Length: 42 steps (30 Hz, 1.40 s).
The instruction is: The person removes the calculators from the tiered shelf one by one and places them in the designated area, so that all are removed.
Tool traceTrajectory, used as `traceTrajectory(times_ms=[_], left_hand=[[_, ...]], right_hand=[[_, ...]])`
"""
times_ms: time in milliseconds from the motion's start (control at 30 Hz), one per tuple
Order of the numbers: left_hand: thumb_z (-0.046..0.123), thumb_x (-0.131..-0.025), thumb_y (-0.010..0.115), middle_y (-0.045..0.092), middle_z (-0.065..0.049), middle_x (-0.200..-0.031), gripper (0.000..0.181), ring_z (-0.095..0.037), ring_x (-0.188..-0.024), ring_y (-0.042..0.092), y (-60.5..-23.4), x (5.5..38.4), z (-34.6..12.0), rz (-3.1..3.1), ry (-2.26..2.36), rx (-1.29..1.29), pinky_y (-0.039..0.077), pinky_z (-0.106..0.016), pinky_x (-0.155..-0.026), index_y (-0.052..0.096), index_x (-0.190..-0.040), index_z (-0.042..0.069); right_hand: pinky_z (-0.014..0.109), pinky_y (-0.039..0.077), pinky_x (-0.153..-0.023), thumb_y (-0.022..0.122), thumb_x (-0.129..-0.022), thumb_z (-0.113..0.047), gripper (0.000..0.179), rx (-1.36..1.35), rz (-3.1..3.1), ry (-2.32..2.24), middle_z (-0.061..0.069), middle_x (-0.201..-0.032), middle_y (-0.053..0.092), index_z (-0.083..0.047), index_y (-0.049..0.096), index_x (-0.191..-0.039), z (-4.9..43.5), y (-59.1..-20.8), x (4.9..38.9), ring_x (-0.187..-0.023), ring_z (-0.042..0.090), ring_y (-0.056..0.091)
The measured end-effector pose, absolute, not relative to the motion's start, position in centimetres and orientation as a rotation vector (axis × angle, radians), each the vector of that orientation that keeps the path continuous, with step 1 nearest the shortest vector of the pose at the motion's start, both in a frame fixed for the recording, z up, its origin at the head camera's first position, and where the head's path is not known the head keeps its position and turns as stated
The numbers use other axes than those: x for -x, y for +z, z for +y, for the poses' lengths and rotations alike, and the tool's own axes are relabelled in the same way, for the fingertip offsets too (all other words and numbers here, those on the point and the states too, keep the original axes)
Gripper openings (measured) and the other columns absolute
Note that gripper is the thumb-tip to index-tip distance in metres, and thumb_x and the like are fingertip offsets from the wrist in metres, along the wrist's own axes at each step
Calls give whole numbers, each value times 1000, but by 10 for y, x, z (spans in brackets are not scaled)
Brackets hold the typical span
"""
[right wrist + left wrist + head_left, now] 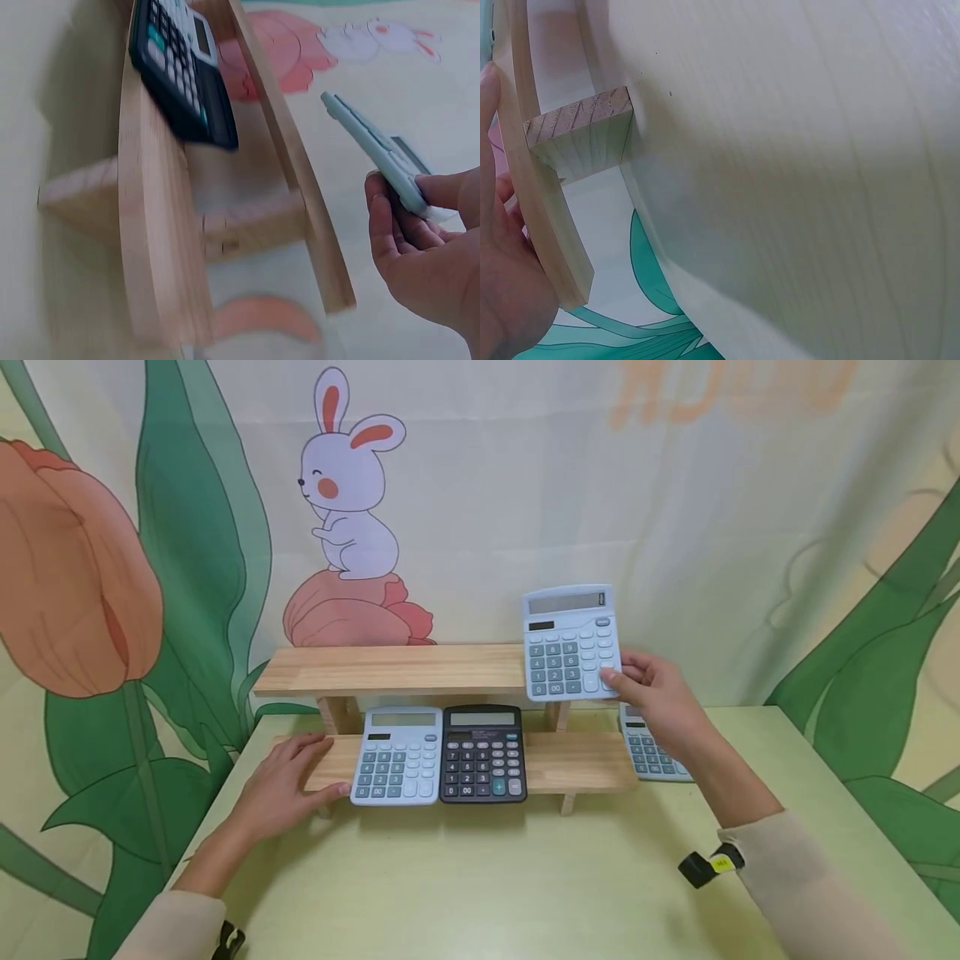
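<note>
My right hand [660, 697] pinches a light blue calculator [572, 643] near its lower right corner, thumb on the front and fingers behind. That calculator is raised at the right end of the upper shelf [397, 668], tilted in the right wrist view. On top of the left end of the lower shelf [581, 760] rests my left hand [281, 781], its thumb close to the edge of another light blue calculator [397, 756]. A black calculator [483, 753] leans right beside that one, both propped on the lower shelf.
Another light blue calculator [654, 747] lies on the table [480, 885] behind the stand's right end, partly covered by my right arm. A cloth printed with a rabbit [348, 497] and tulips hangs behind the stand.
</note>
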<state>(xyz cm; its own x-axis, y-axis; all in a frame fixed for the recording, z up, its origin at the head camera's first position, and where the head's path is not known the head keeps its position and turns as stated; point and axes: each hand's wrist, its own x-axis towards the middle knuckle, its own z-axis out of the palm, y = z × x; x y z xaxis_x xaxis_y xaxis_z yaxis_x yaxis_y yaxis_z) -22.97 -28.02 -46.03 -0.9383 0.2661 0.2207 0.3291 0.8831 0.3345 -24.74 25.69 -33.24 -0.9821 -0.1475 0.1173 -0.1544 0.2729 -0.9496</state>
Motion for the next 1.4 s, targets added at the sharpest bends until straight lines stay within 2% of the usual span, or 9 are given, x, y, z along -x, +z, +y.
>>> traceTrajectory(times_ms=[133, 233, 400, 633, 867, 1067, 1267, 1400], left_hand=[[67, -92, 71, 41, -20, -162, 96, -43, -147, 36, -461, 229, -280, -2876, -561, 464, 35, -69, -113, 46, -158, 2], [67, -92, 71, 41, -20, -162, 96, -43, -147, 36, -461, 229, -279, -2872, -563, 463, 35, -69, -113, 46, -159, 3], [67, -92, 72, 41, -20, -162, 96, -43, -148, 35, -462, 229, -280, -2867, -555, 459, 35, -68, -114, 47, -158, 2], [65, -91, 73, 43, -20, -161, 94, -43, -148, 36, -465, 226, -278, -2857, -567, 455, 36, -68, -113, 49, -157, 2], [66, -91, 74, 43, -20, -161, 95, -43, -147, 37, -465, 226, -274, -2857, -576, 449, 36, -67, -114, 49, -156, 1], [65, -91, 74, 44, -20, -160, 95, -43, -146, 38, -465, 224, -272, -2852, -557, 460, 37, -67, -113, 49, -156, 1], [66, -91, 74, 43, -20, -160, 96, -43, -147, 37, -464, 222, -270, -2854, -555, 435, 36, -67, -114, 49, -157, 2], [66, -90, 75, 43, -20, -160, 96, -43, -146, 37, -465, 219, -269, -2850, -556, 412, 37, -68, -113, 49, -156, 2]], right_hand=[[22, 58, -90, 62, -108, -38, 61, -230, -2529, 1797, 13, -134, 71, -1, 49, -154, 284, -336, 246, -107, 16, 73], [20, 58, -89, 63, -108, -39, 66, -209, -2501, 1808, 6, -129, 74, 4, 45, -155, 308, -339, 245, -106, 11, 73], [17, 57, -89, 65, -107, -29, 70, -194, -2351, 1966, -8, -117, 76, 13, 37, -155, 352, -350, 246, -102, 7, 74], [22, 59, -86, 67, -105, -15, 64, -198, -2158, 2156, -7, -113, 78, 16, 35, -151, 403, -370, 243, -99, 8, 75], [19, 59, -81, 65, -107, -18, 75, -42, -2290, 2006, -17, -107, 75, 22, 23, -156, 453, -392, 244, -94, 2, 74], [17, 59, -75, 59, -110, -18, 74, 57, -2473, 1804, -26, -100, 71, 25, 19, -155, 495, -413, 244, -88, -3, 71], [19, 60, -79, 53, -113, -26, 71, 33, -2660, 1624, -28, -101, 66, 26, 27, -152, 524, -429, 248, -92, -5, 69], [24, 61, -81, 52, -113, -31, 72, 30, -2765, 1558, -17, -105, 68, 27, 28, -151, 534, -437, 251, -92, -2, 70]])
